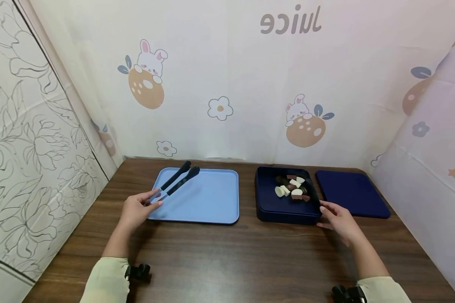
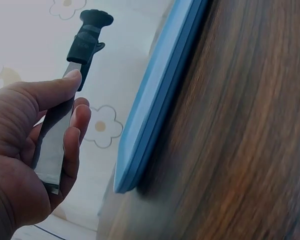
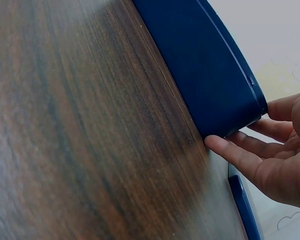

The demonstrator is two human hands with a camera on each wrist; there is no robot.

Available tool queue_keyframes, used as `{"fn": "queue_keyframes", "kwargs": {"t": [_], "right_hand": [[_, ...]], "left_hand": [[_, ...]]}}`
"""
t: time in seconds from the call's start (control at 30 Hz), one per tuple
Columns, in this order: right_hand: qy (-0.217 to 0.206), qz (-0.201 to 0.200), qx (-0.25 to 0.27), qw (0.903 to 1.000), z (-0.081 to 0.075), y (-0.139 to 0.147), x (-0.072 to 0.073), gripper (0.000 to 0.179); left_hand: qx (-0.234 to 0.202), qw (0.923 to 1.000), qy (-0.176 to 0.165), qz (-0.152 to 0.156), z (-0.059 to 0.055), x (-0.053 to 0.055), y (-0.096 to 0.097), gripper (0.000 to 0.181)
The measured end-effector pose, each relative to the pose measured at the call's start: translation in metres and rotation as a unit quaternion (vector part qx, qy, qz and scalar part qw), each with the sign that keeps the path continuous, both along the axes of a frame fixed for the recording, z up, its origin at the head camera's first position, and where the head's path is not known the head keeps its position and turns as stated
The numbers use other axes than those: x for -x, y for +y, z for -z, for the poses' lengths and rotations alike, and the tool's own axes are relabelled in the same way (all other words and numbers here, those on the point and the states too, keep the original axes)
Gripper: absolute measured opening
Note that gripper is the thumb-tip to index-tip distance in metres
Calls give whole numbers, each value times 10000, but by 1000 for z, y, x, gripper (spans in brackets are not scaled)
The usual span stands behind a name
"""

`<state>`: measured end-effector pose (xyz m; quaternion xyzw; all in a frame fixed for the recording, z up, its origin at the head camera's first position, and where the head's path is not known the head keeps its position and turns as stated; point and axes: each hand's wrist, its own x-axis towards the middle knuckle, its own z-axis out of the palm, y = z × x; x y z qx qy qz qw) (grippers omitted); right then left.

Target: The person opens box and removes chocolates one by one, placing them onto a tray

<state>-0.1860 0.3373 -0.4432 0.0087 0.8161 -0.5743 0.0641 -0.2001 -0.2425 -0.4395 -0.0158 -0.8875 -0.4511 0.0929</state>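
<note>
My left hand (image 1: pixel 136 209) holds a pair of tongs (image 1: pixel 182 181) by its metal part, thumb on one side and fingers curled round the other. In the left wrist view the metal arms of the tongs (image 2: pixel 57 135) lie across the palm, with the black ends pointing away. The black ends are over the light blue tray (image 1: pixel 208 198). My right hand (image 1: pixel 339 219) touches the right front corner of the dark blue box (image 1: pixel 284 215) with extended fingers (image 3: pixel 240 152). Several brown and white chocolates (image 1: pixel 293 188) lie in the back right part of the box.
A flat dark blue lid (image 1: pixel 350 192) lies to the right of the box. Everything rests on a dark wooden table (image 1: pixel 227 256), backed by a printed curtain (image 1: pixel 227 75). A patterned white panel (image 1: pixel 34 126) stands along the left side.
</note>
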Motion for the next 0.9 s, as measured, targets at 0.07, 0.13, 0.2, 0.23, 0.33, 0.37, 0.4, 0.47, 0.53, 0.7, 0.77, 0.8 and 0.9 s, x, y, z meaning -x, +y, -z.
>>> {"fn": "queue_keyframes", "kwargs": {"t": [0.07,0.13,0.2,0.23,0.33,0.37,0.4,0.47,0.53,0.7,0.77,0.8,0.9], "right_hand": [[-2,-4,5,10000,0,0,0,53],[1,-5,5,10000,-1,-1,0,53],[-1,2,-6,10000,-1,-1,0,53],[-8,7,-11,10000,-1,-2,0,53],[-21,24,6,10000,-1,-2,0,52],[-19,26,10,10000,-1,-2,0,52],[-18,30,17,10000,-1,-3,0,52],[-8,40,34,10000,-1,-3,0,52],[5,50,38,10000,-2,-2,0,52],[22,74,41,10000,-2,-2,-1,52],[32,75,31,10000,-1,-2,-1,51],[33,79,28,10000,-1,-2,-1,51],[30,81,14,10000,-1,-2,-2,51]], "left_hand": [[-11,10000,-4,72,0,1,3,44],[-8,9999,-9,173,-1,1,5,44],[-14,9996,-19,277,-2,2,7,43],[-10,9994,-26,340,-3,2,9,43],[-33,9989,-91,465,-5,3,13,43],[-38,9988,-108,483,-6,4,14,43],[-34,9986,-115,523,-6,4,15,44],[-67,9983,-131,567,-7,6,18,43],[-129,9980,-150,604,-8,7,20,41],[-223,9970,-229,709,-8,9,28,39],[-202,9967,-244,751,-8,10,30,39],[-180,9966,-250,768,-8,11,31,39],[-145,9964,-252,792,-8,12,34,40]]}}
